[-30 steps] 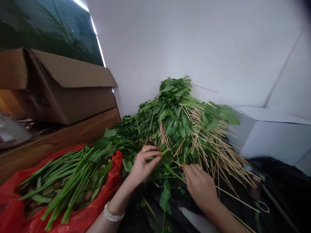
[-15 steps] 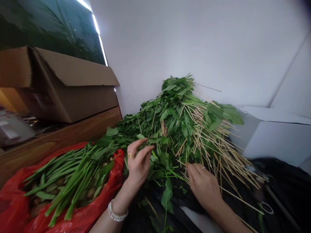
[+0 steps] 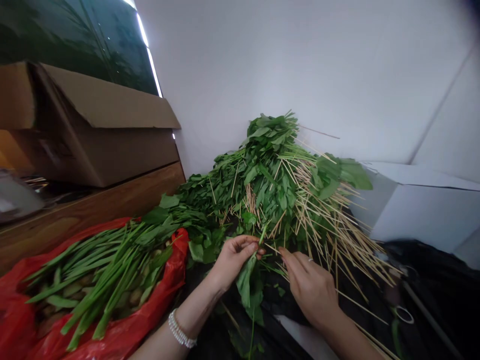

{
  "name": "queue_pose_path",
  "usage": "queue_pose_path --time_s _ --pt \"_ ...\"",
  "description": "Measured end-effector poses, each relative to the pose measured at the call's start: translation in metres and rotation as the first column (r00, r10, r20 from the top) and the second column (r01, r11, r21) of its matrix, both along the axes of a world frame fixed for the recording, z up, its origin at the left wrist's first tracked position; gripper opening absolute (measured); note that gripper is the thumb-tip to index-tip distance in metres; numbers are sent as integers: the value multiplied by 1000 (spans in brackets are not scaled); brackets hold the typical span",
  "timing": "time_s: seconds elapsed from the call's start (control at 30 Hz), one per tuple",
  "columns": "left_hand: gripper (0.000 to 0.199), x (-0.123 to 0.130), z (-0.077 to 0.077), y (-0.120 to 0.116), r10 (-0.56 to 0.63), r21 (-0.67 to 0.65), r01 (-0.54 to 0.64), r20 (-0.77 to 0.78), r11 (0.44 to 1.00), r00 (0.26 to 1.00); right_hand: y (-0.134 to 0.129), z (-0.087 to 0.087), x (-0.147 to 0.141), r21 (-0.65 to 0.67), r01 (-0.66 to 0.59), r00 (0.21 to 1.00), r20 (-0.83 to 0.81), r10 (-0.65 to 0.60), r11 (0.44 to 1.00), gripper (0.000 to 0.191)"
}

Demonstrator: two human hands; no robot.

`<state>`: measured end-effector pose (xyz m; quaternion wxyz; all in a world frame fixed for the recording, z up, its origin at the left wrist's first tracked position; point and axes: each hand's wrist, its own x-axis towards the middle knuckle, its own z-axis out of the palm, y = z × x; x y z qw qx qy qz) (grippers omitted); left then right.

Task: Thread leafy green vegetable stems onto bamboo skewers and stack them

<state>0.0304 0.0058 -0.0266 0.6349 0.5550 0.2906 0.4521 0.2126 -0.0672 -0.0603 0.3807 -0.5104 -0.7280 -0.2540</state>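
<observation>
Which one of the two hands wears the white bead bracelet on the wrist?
The left hand: a white beaded bracelet circles its wrist. The right hand shows no bracelet, only a ring on one finger.

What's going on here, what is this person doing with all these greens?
A person is working at a heap of leafy greens mixed with thin wooden skewers. Their left hand pinches a leafy stem, while their right hand reaches its fingers toward the skewers beside it. Long green stalks lie on a red plastic bag nearby, with a cardboard box behind them.
</observation>
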Motion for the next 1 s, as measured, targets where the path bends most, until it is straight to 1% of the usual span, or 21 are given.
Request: queue_pose_path --time_s 0.1,0.23,0.57,0.77,1.0 --pt "26 2 -4 -1 -3 -66 6 37 998 999 -1 1 -1 -15 -12 1000 10 12 1000 29" --pt "25 2 -4 -1 -7 -97 12 50 995 999 -2 1 -3 -21 -17 1000 26 17 1000 31" --pt "25 3 -3 -3 -12 -53 12 15 999 1000 -2 -1 -4 -24 -17 1000 22 18 1000 32" --pt "26 1 -2 -3 19 -62 -18 11 998 1000 -2 0 -5 -12 -17 1000 21 17 1000 32" --pt "26 2 -3 -3 21 -64 -20 2 998 1000 -2 -4 -5 -39 -28 1000 2 28 999 31"
